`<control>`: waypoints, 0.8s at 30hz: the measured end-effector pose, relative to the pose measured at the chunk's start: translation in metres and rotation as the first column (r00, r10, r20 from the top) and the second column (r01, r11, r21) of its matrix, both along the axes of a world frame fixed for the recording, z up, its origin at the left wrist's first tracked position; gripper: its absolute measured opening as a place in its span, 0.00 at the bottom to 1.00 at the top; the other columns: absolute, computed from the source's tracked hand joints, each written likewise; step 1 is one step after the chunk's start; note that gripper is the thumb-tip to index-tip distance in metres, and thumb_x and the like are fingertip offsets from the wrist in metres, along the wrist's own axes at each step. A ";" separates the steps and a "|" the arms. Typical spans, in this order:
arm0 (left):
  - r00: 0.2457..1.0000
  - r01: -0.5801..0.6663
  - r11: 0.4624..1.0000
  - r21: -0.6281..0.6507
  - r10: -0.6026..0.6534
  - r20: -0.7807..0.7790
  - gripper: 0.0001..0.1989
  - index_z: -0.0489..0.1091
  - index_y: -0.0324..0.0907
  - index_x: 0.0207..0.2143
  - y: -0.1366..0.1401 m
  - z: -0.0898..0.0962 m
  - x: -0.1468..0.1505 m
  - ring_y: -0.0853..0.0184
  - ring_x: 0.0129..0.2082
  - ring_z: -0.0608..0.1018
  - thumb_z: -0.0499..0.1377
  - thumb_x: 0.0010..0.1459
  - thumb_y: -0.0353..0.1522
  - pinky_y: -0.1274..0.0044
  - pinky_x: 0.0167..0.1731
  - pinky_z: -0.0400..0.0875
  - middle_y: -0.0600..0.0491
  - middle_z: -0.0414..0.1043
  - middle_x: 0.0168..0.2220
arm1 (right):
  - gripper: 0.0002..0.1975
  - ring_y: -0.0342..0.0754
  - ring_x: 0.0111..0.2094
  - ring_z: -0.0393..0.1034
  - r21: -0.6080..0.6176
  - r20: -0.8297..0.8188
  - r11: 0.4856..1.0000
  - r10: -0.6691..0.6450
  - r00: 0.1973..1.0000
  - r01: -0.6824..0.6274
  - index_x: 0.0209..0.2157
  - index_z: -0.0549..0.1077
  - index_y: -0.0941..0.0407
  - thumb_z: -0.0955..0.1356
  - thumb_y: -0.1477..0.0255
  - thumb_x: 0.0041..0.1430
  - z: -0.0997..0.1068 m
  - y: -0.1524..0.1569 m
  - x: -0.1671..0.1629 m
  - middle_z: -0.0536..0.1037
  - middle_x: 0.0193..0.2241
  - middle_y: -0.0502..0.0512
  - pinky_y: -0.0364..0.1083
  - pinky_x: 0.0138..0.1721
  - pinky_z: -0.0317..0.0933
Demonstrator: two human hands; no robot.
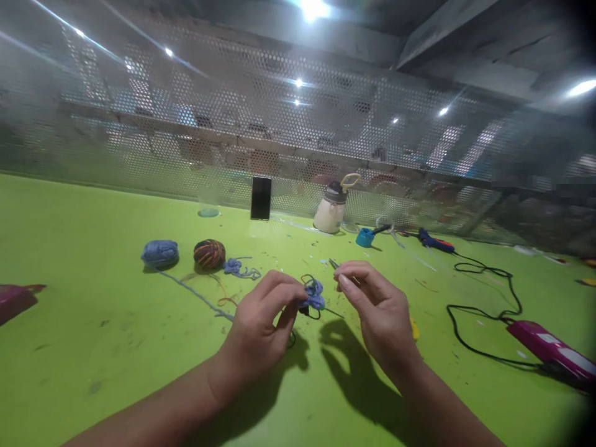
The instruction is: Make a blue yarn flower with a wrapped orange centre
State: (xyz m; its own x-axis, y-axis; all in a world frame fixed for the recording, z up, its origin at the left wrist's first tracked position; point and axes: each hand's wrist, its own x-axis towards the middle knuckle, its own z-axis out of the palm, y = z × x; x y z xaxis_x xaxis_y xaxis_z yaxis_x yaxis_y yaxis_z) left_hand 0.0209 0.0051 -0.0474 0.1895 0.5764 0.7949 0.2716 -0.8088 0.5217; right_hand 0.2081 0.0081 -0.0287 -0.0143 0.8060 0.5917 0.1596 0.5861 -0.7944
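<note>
My left hand [263,323] pinches a small blue crocheted flower [315,294] between thumb and fingers. Dark yarn loops around the flower, and a thin strand sticks out to its right. Just right of it, apart from the flower, my right hand [379,304] is closed on what looks like a crochet hook [333,264]. Its grey metal tip points up and left past the fingertips; the palm hides most of it. A yellow piece [414,329] shows behind that hand, perhaps the handle. A blue yarn ball [160,254] and a multicoloured yarn ball [209,255] lie to the left.
Another blue crocheted piece [235,267] lies beside the multicoloured ball. A phone [261,198] and a bottle [330,210] stand by the perforated screen [288,136]. To the right are a blue tape roll [364,237], a glue gun [436,241] and a corded magenta device [549,351].
</note>
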 end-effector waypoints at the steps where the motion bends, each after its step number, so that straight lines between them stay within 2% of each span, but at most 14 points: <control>1: 1.000 0.006 1.000 0.008 -0.006 -0.009 0.12 0.69 0.43 0.40 0.000 0.000 0.000 0.66 0.39 0.76 0.54 0.60 0.19 0.72 0.39 0.74 0.48 0.72 0.37 | 0.02 0.49 0.40 0.67 0.008 0.020 1.000 0.017 1.000 -0.017 0.35 0.75 0.53 0.68 0.73 0.62 0.002 0.000 0.002 0.72 0.36 0.53 0.48 0.41 0.63; 6: 0.998 0.053 0.999 -0.013 -0.053 -0.037 0.12 0.68 0.42 0.41 -0.003 0.001 0.000 0.66 0.38 0.75 0.54 0.60 0.18 0.74 0.37 0.74 0.48 0.71 0.36 | 0.04 0.51 0.43 0.68 -0.024 0.157 0.998 0.063 0.986 -0.060 0.35 0.76 0.53 0.68 0.72 0.62 0.011 0.001 0.006 0.74 0.37 0.55 0.50 0.42 0.64; 9: 0.998 0.040 0.999 -0.034 -0.042 -0.038 0.14 0.68 0.43 0.43 -0.004 0.000 0.001 0.67 0.37 0.75 0.54 0.60 0.19 0.74 0.37 0.73 0.50 0.71 0.36 | 0.04 0.50 0.39 0.69 -0.039 0.141 0.998 0.060 0.988 -0.055 0.35 0.77 0.54 0.68 0.72 0.61 0.014 0.001 0.008 0.75 0.35 0.55 0.51 0.40 0.64; 11: 1.000 0.014 0.997 -0.074 -0.015 -0.016 0.16 0.67 0.44 0.46 -0.003 -0.002 0.002 0.68 0.37 0.75 0.55 0.60 0.19 0.74 0.38 0.73 0.51 0.72 0.37 | 0.04 0.50 0.37 0.69 0.010 0.149 0.997 0.071 0.986 -0.074 0.34 0.76 0.53 0.68 0.73 0.61 0.016 -0.002 0.008 0.74 0.33 0.55 0.51 0.39 0.64; 13: 0.999 0.013 0.981 -0.192 -0.005 0.039 0.16 0.66 0.45 0.48 -0.001 -0.003 0.003 0.68 0.36 0.77 0.56 0.59 0.21 0.73 0.40 0.73 0.52 0.73 0.38 | 0.04 0.51 0.36 0.67 0.098 0.222 0.990 0.077 0.972 -0.101 0.33 0.76 0.53 0.68 0.75 0.60 0.017 -0.007 0.005 0.72 0.32 0.54 0.51 0.37 0.63; 15: 0.991 0.054 0.924 -0.379 -0.004 0.130 0.15 0.66 0.44 0.48 0.001 -0.002 0.005 0.68 0.35 0.78 0.58 0.58 0.23 0.73 0.39 0.74 0.53 0.73 0.36 | 0.05 0.51 0.35 0.66 0.171 0.337 0.979 0.045 0.940 -0.109 0.34 0.76 0.53 0.68 0.76 0.59 0.016 -0.013 0.000 0.70 0.31 0.54 0.51 0.35 0.62; 18: 0.962 0.130 0.795 -0.592 0.042 0.268 0.14 0.68 0.42 0.44 0.004 0.003 0.006 0.66 0.34 0.79 0.62 0.54 0.26 0.73 0.37 0.74 0.54 0.72 0.32 | 0.03 0.52 0.35 0.63 0.222 0.517 0.974 -0.069 0.853 -0.056 0.35 0.75 0.56 0.69 0.75 0.59 0.010 -0.019 -0.011 0.68 0.30 0.56 0.52 0.34 0.61; 21: 0.932 0.194 0.718 -0.669 0.078 0.354 0.15 0.69 0.41 0.42 0.005 0.008 0.008 0.66 0.33 0.78 0.64 0.51 0.26 0.74 0.35 0.74 0.55 0.72 0.30 | 0.04 0.54 0.36 0.60 0.272 0.645 0.962 -0.189 0.741 0.008 0.36 0.75 0.59 0.69 0.73 0.59 0.003 -0.020 -0.019 0.68 0.31 0.58 0.54 0.35 0.60; 24: 0.910 0.246 0.678 -0.692 0.086 0.407 0.16 0.69 0.41 0.42 0.006 0.010 0.009 0.66 0.33 0.78 0.65 0.49 0.26 0.74 0.35 0.73 0.55 0.73 0.30 | 0.04 0.54 0.37 0.58 0.316 0.677 0.947 -0.261 0.688 0.049 0.36 0.73 0.59 0.67 0.74 0.60 -0.001 -0.019 -0.020 0.67 0.32 0.59 0.54 0.36 0.59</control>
State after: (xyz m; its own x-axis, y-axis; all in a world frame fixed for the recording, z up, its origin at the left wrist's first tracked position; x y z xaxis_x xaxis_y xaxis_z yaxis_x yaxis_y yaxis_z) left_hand 0.0303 0.0111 -0.0374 0.0477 0.9873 0.1516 -0.1267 -0.1446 0.9814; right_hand 0.1880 -0.0106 -0.0292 -0.3989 0.6579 0.6388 0.7134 0.6603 -0.2346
